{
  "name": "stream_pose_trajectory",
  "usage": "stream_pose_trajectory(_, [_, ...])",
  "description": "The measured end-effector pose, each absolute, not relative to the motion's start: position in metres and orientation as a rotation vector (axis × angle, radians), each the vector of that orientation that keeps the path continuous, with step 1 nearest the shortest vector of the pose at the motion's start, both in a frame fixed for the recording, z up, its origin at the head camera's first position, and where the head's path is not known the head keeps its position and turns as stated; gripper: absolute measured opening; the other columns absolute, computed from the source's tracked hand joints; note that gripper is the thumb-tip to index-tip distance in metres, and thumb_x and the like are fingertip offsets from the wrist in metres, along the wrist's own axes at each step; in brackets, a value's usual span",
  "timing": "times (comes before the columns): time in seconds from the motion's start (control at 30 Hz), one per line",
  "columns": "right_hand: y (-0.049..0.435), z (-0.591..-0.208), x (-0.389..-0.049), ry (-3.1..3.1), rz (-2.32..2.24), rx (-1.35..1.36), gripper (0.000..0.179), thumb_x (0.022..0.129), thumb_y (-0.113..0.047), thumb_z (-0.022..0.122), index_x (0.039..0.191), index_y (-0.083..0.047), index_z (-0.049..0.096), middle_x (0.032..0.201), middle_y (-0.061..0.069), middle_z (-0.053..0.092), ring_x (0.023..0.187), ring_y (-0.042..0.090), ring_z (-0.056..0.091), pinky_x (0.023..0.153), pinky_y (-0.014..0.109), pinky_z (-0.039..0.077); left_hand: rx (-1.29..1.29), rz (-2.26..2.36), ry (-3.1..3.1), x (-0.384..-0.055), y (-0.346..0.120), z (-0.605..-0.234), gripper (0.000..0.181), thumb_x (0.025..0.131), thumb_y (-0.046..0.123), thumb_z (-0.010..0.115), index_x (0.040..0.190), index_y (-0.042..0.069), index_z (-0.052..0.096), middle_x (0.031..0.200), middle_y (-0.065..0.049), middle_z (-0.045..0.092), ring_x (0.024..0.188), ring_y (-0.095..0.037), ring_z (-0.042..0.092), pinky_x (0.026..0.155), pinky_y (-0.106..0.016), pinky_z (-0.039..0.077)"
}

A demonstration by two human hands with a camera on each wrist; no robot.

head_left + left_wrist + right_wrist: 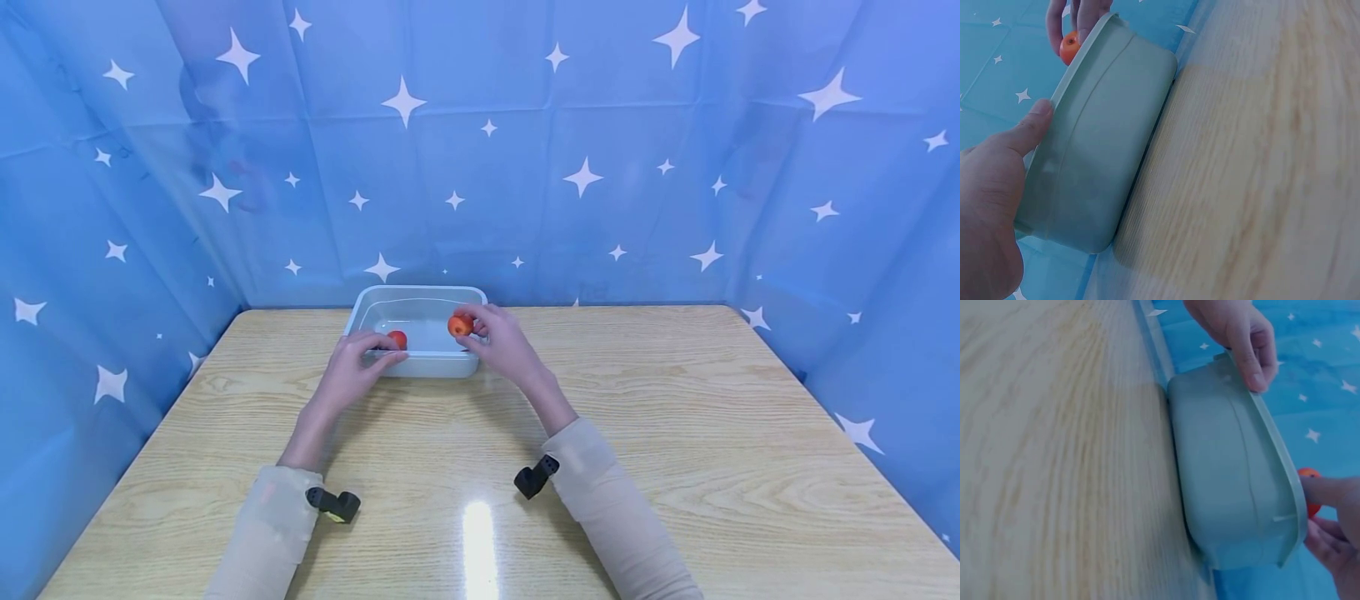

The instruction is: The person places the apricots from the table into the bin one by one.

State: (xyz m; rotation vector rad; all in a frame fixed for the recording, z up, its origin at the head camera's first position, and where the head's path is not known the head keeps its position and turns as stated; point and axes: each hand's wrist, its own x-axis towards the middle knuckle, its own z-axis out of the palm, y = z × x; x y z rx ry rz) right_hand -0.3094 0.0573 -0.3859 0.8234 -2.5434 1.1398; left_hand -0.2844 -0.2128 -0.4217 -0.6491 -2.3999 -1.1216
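A pale blue-green plastic basin (pixel 427 367) stands on the table. My right hand (pixel 498 337) pinches a round red-orange fruit (pixel 460 326) with a dimple at one end, above the basin's right side. My left hand (pixel 356 362) is at the basin's front-left rim. Its thumb (pixel 1036 122) lies against the rim from outside, and the fingers reach over to the inside. Another red fruit (pixel 397 339) is in the basin by the left fingertips; whether they touch it I cannot tell. In the right wrist view the held fruit (pixel 1310 487) is partly behind the rim.
The wood-grain table (pixel 712 433) extends around the basin. A blue curtain (pixel 480 225) with white stars hangs behind and at both sides. Small black cameras (pixel 536 477) sit on both sleeves. Light reflects off the table near its front.
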Motion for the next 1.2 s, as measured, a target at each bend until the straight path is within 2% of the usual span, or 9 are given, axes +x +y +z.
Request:
stream_pose_trajectory(0.17, [0.0558, -0.3874, -0.3082, -2.554, 1.082, 0.831, 0.037, 0.092, -0.011, 0.076, 0.128, -0.009, 0.066, 0.113, 0.011, 0.064, 0.097, 0.031, 0.061, 0.085, 0.038, 0.054, -0.65, -1.126, -2.399, -0.2848, -0.2133, -0.4219, 0.013, 0.089, 0.021, 0.08, 0.095, 0.01, 0.077, 0.093, -0.001, 0.073, 0.095, -0.02, 0.064, 0.09, -0.042, 0.049])
stream_pose_trajectory(0.33, [0.0553, -0.3872, -0.3083, -2.593, 1.061, 0.829, 0.039, 0.094, -0.013, 0.075, 0.131, -0.01, 0.065, 0.115, 0.012, 0.064, 0.101, 0.03, 0.061, 0.087, 0.039, 0.054, -0.651, -1.12, -2.398, -0.2855, -0.2135, -0.4221, 0.013, 0.089, 0.021, 0.08, 0.095, 0.01, 0.077, 0.093, -0.002, 0.073, 0.095, -0.021, 0.064, 0.09, -0.041, 0.049])
stream_pose_trajectory(0.63, [0.0568, -0.3874, -0.3073, -2.603, 1.049, 0.856, 0.041, 0.095, -0.013, 0.073, 0.134, -0.009, 0.062, 0.122, 0.011, 0.063, 0.099, 0.026, 0.062, 0.086, 0.039, 0.053, -0.639, -1.106, -2.407, -0.2838, -0.2145, -0.4218, 0.014, 0.09, 0.021, 0.08, 0.095, 0.01, 0.076, 0.093, -0.002, 0.072, 0.096, -0.022, 0.062, 0.09, -0.044, 0.046])
stream_pose_trajectory(0.9, [0.0574, -0.386, -0.3067, -2.607, 1.039, 0.86, 0.039, 0.095, -0.014, 0.073, 0.133, -0.01, 0.063, 0.123, 0.011, 0.062, 0.102, 0.027, 0.062, 0.088, 0.039, 0.053, -0.632, -1.033, -2.441, -0.2818, -0.2121, -0.4194, 0.016, 0.09, 0.025, 0.079, 0.098, 0.011, 0.075, 0.097, -0.002, 0.072, 0.101, -0.024, 0.061, 0.099, -0.048, 0.04])
stream_pose_trajectory(1.2, [0.0607, -0.3847, -0.3055, -2.587, 1.033, 0.895, 0.039, 0.095, -0.014, 0.073, 0.133, -0.008, 0.063, 0.123, 0.012, 0.062, 0.101, 0.028, 0.061, 0.087, 0.04, 0.053, -0.639, -1.005, -2.406, -0.2816, -0.2071, -0.4186, 0.017, 0.091, 0.026, 0.078, 0.098, 0.01, 0.076, 0.097, -0.003, 0.073, 0.098, -0.023, 0.064, 0.095, -0.048, 0.039])
